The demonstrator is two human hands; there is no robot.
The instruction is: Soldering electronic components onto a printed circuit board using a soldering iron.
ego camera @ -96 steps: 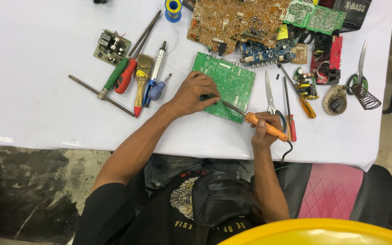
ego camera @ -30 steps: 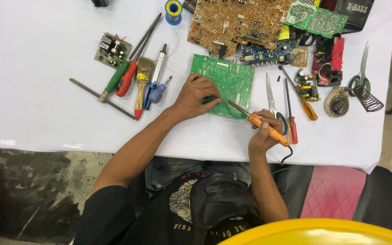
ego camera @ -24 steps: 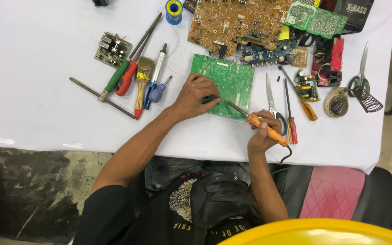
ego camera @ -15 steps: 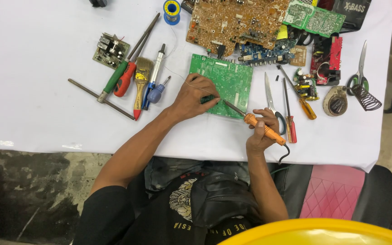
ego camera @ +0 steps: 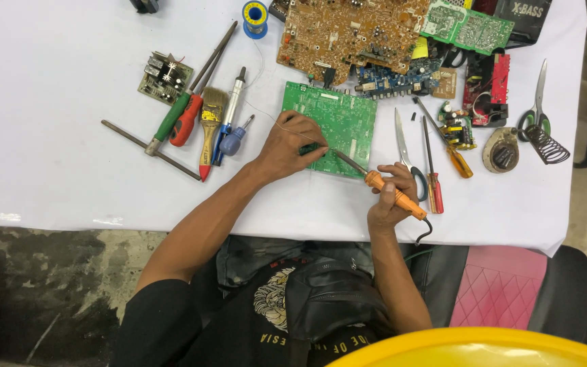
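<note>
A white cloth covers the surface, seen from above, with dark stained floor at 7 o'clock and a pink-and-black chair seat at 5 o'clock.

The left hand rests on the near left corner of the green board, fingers pinched narrow on a thin solder wire that runs up toward the blue spool at 12 o'clock. The right hand holds the orange-handled soldering iron in a closed grip, its metal shaft slanting up-left so the tip meets the green board just beside the left fingers. The iron's black cord curls off below the hand.

At 10 o'clock from the left hand lie a small board, a green-handled and a red-handled screwdriver, a brush, a blue-handled screwdriver and a long metal rod. At 12 o'clock sits a large brown board, with a blue board touching its lower edge and a second green board at 1 o'clock. At 3 o'clock from the green board lie scissors, a red-handled screwdriver, an orange-handled screwdriver, a round tin and green-handled scissors.
</note>
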